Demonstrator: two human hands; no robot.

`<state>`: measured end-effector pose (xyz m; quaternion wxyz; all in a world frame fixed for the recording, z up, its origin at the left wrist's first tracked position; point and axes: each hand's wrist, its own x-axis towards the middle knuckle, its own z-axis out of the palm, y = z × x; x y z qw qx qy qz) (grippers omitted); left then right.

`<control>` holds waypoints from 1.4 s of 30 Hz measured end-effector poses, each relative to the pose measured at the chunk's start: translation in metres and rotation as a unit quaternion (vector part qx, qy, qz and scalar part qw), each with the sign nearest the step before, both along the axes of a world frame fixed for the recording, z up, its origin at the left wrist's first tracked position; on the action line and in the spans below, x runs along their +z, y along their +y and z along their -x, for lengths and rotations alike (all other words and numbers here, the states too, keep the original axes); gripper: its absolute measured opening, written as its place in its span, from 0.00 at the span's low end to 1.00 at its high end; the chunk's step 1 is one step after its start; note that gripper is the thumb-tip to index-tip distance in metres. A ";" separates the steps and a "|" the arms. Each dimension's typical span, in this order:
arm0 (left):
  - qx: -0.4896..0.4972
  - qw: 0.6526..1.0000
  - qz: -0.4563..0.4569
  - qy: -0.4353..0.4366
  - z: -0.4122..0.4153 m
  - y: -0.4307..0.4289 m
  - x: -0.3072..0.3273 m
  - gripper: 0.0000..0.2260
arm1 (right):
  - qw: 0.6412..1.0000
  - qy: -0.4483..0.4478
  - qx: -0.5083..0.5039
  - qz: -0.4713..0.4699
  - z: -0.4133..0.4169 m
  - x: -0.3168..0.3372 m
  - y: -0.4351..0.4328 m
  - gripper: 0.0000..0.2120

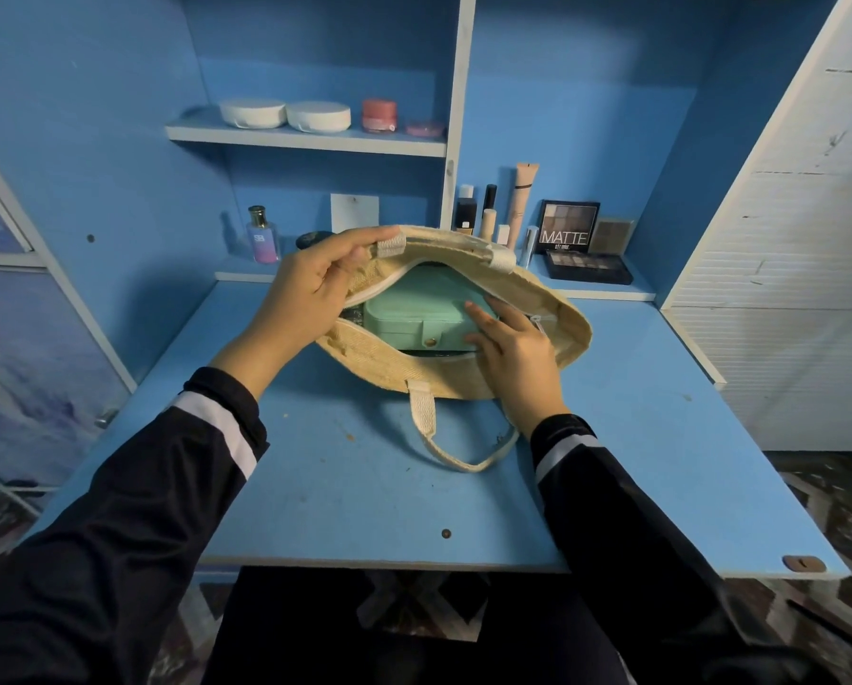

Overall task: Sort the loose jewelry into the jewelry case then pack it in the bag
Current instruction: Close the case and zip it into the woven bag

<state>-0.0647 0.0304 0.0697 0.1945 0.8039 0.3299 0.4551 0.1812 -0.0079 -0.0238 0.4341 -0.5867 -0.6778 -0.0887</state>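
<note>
While the bag (463, 375) rests on the desk (315, 487) with its mouth tilted toward the person and held wide, the case (414, 309) sits inside it, closed, its snap (431, 342) facing the person

Noted: case is mint green. Most of its lid and front show through the mouth, and its left end is tucked under the bag's rim.

At the bag's far-left rim, the left hand (310, 284) has fingers and thumb curled round the edge, beside the far handle (389, 247), and holds that rim up above the case.

Inside the mouth at the bag's right side, the right hand (513, 348) lies with fingers straight and flat on the case's right end, gripping nothing.

The case lies between the two hands, lower than the left and touching the right fingertips.

The bag's near handle (444, 437) loops loose on the desk on the person's side.

Behind the bag are a perfume bottle (261, 234) to its left, and tubes (523, 200) and a MATTE palette (569, 227) to its right. Above the bag is a shelf (305, 140) with two white compacts (285, 113) and a pink jar (379, 113)
</note>
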 end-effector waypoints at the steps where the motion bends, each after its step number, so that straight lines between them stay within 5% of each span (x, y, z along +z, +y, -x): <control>1: -0.002 1.000 0.001 0.000 -0.001 -0.001 0.000 0.15 | 1.000 -0.010 -0.017 -0.015 0.000 -0.001 0.001 0.15; 11: 0.001 1.000 0.000 -0.003 -0.004 -0.005 0.002 0.14 | 0.992 -0.062 -0.059 -0.096 -0.004 -0.014 0.001 0.12; 42: -0.021 1.000 0.022 -0.001 -0.001 -0.009 -0.006 0.15 | 0.998 0.058 -0.031 -0.014 0.003 -0.001 0.002 0.11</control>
